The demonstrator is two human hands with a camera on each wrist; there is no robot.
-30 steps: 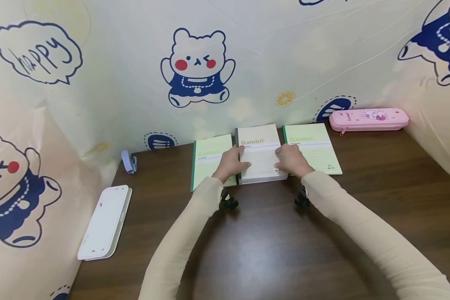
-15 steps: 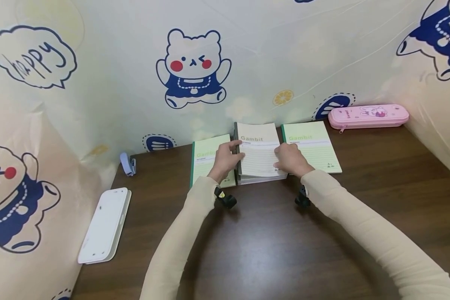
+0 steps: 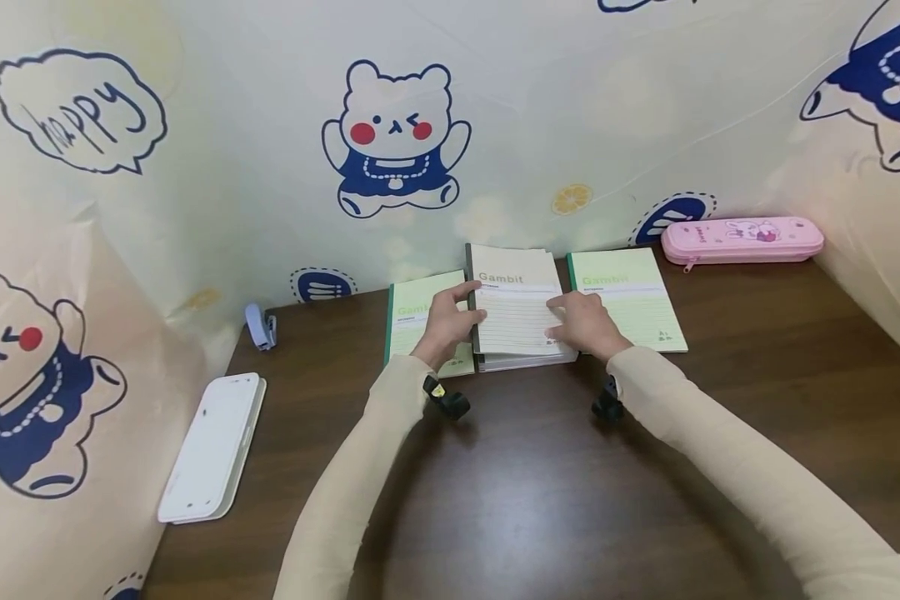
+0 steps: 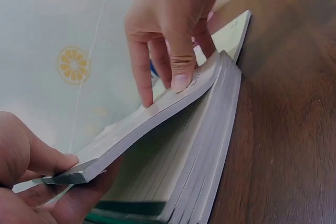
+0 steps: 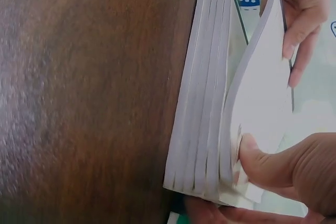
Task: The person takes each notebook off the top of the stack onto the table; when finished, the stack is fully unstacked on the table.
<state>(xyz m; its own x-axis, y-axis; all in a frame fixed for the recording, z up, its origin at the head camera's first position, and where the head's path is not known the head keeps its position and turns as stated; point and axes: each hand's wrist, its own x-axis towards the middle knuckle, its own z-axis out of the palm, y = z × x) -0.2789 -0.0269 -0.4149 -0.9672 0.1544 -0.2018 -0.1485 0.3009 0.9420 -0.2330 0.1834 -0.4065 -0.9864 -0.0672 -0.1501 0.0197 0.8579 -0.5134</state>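
Note:
A pale notebook [image 3: 516,317] with a dark spine tops a stack of notebooks [image 5: 198,93] at the back centre of the table. My left hand [image 3: 447,323] pinches its spine edge, thumb above and fingers below. That side is raised, and the notebook bends, leaving a wedge-shaped gap over the stack in both wrist views. My right hand [image 3: 587,323] grips the opposite edge, its thumb [image 5: 254,158] pressed on the cover and the other fingers reaching down by the stack's side. Green-spined notebooks lie on either side, a left one [image 3: 408,333] and a right one [image 3: 633,304].
A pink pencil case [image 3: 742,242] lies at the back right. At the left are a small lavender stapler [image 3: 259,327] and a white flat case [image 3: 212,450]. A printed cloth [image 3: 270,125] hangs behind the dark wooden table [image 3: 510,500].
My left hand has taken the top notebook's spine side and raised it off the stack, shifting slightly left. My right hand has stayed at the right edge.

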